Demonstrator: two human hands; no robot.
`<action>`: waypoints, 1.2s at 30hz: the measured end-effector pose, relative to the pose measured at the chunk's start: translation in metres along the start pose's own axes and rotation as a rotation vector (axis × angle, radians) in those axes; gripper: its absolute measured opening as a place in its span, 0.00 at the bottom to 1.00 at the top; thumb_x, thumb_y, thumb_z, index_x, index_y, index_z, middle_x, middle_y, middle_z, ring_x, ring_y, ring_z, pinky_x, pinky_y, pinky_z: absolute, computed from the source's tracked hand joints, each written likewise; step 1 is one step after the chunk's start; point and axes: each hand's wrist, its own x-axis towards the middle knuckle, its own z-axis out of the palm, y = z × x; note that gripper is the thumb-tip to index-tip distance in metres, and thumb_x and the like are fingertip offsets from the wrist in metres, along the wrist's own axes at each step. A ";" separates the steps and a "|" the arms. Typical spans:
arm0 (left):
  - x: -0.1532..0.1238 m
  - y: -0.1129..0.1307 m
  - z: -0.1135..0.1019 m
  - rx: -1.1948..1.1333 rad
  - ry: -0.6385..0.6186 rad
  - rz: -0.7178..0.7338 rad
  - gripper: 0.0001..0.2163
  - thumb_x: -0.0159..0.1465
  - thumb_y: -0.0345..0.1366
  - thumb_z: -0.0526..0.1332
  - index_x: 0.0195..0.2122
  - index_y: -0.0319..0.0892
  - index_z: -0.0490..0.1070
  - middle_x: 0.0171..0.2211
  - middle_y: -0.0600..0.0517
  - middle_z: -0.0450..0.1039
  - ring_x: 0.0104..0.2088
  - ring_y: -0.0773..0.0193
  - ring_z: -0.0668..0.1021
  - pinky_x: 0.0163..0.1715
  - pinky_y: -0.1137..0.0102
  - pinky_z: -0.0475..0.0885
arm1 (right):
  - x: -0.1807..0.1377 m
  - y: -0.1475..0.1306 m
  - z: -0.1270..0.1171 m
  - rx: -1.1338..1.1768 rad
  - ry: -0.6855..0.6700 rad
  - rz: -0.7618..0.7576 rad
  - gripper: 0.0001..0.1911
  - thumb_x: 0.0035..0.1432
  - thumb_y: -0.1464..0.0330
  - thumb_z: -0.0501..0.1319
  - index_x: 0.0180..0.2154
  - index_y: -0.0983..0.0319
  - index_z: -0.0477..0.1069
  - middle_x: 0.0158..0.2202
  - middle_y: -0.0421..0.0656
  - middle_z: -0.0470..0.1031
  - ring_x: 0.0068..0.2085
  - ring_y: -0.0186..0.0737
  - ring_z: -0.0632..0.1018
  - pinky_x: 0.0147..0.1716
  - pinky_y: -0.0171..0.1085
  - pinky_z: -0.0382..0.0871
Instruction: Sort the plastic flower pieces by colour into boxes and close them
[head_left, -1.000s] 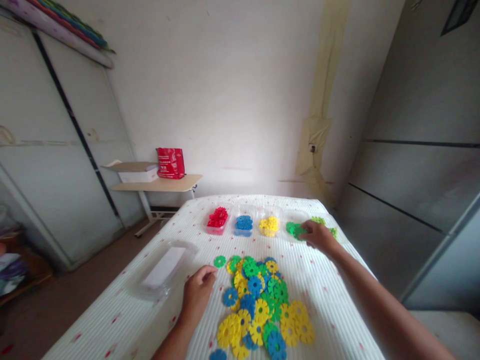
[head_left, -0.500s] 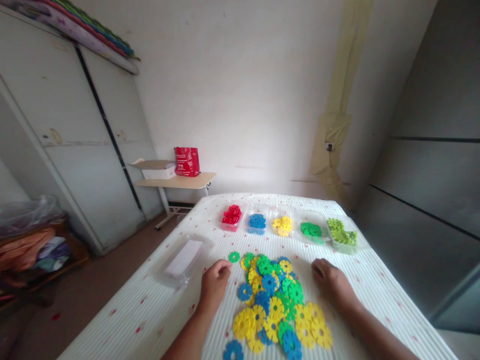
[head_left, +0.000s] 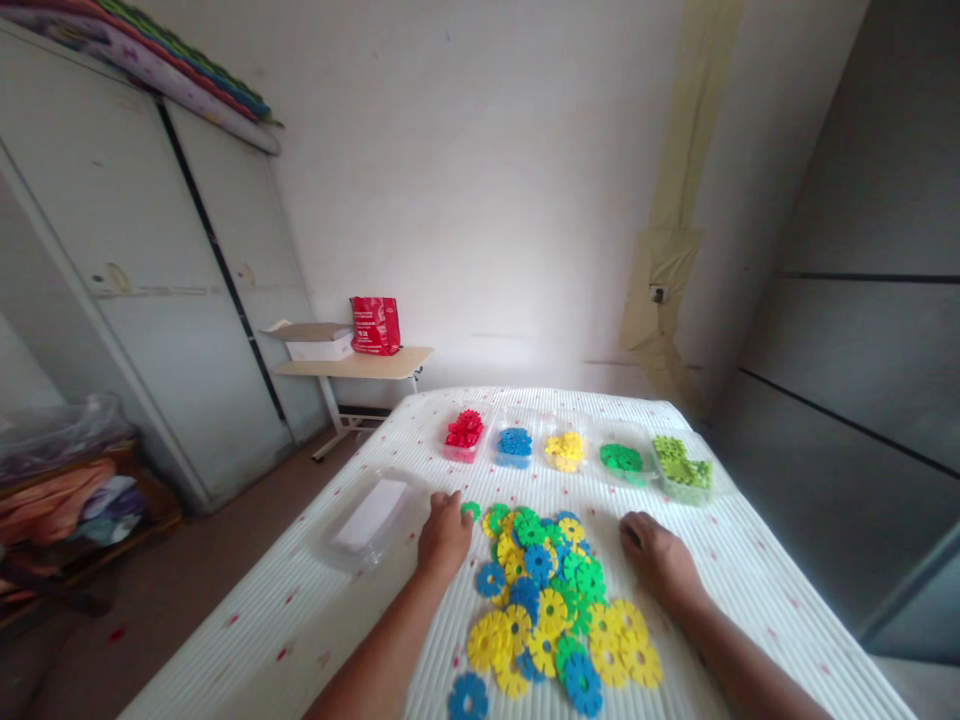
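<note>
A loose pile of flat, notched flower-shaped plastic discs in yellow (head_left: 553, 612), blue (head_left: 537, 565) and green (head_left: 585, 574) lies in front of me. At the pile's upper left, my left hand (head_left: 445, 537) is beside a single green disc (head_left: 471, 510) and partly overlaps it from my viewpoint. Its fingertips are a little apart, with nothing visible between them; whether it touches the disc is unclear. To the right of the pile, my right hand (head_left: 658, 558) rests on the tablecloth with its fingers curled in and no disc showing in it.
Clear tubs stand across the far side, holding red (head_left: 464, 430), blue (head_left: 514, 443), yellow (head_left: 564, 450), green (head_left: 621, 459) and light green (head_left: 682, 465) pieces. A clear plastic tray (head_left: 373, 515) with a pale block lies left. Behind is a side table (head_left: 375, 362) with a red bag (head_left: 376, 326).
My left hand has moved forward and slightly right, up to the single green disc, and its fingertips have parted. My right hand has barely moved. The pile looks the same.
</note>
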 end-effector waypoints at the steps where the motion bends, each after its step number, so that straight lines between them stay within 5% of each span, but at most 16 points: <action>1: 0.003 0.004 -0.002 0.034 -0.037 -0.016 0.14 0.59 0.33 0.52 0.45 0.39 0.66 0.44 0.45 0.64 0.41 0.64 0.73 0.40 0.72 0.66 | 0.000 0.000 0.000 0.000 0.004 0.001 0.09 0.54 0.69 0.47 0.26 0.60 0.63 0.28 0.40 0.68 0.28 0.35 0.70 0.27 0.32 0.56; 7: 0.006 0.005 -0.004 0.032 -0.026 0.003 0.07 0.56 0.31 0.53 0.35 0.40 0.68 0.37 0.48 0.67 0.37 0.65 0.73 0.35 0.73 0.65 | 0.001 0.001 -0.001 0.025 -0.006 0.005 0.08 0.54 0.69 0.47 0.27 0.60 0.63 0.28 0.40 0.68 0.29 0.35 0.70 0.27 0.31 0.57; 12: -0.004 -0.008 0.005 -0.365 0.156 0.061 0.04 0.54 0.32 0.54 0.28 0.41 0.67 0.23 0.56 0.67 0.27 0.68 0.70 0.29 0.76 0.62 | 0.001 0.000 -0.002 0.039 -0.012 0.014 0.08 0.54 0.69 0.47 0.27 0.59 0.62 0.28 0.40 0.67 0.29 0.35 0.70 0.28 0.32 0.57; 18: -0.021 0.027 -0.003 -0.741 -0.098 0.231 0.14 0.56 0.38 0.52 0.40 0.40 0.72 0.22 0.55 0.71 0.26 0.66 0.72 0.28 0.74 0.66 | 0.001 0.000 -0.002 0.030 -0.002 0.006 0.09 0.54 0.69 0.46 0.27 0.60 0.63 0.28 0.40 0.67 0.30 0.35 0.70 0.28 0.32 0.57; 23: -0.032 0.053 0.001 -0.544 -0.168 0.468 0.16 0.58 0.31 0.50 0.44 0.43 0.72 0.37 0.49 0.72 0.39 0.65 0.73 0.42 0.71 0.66 | 0.002 0.000 -0.002 0.050 -0.010 0.029 0.09 0.54 0.68 0.47 0.27 0.60 0.64 0.28 0.40 0.68 0.29 0.35 0.70 0.27 0.32 0.57; 36: -0.033 0.052 0.008 -0.355 -0.175 0.422 0.17 0.51 0.24 0.51 0.41 0.41 0.69 0.39 0.48 0.67 0.41 0.63 0.70 0.46 0.69 0.64 | 0.001 0.000 -0.001 0.051 0.012 0.020 0.10 0.54 0.69 0.47 0.27 0.60 0.65 0.28 0.40 0.68 0.29 0.35 0.70 0.27 0.32 0.57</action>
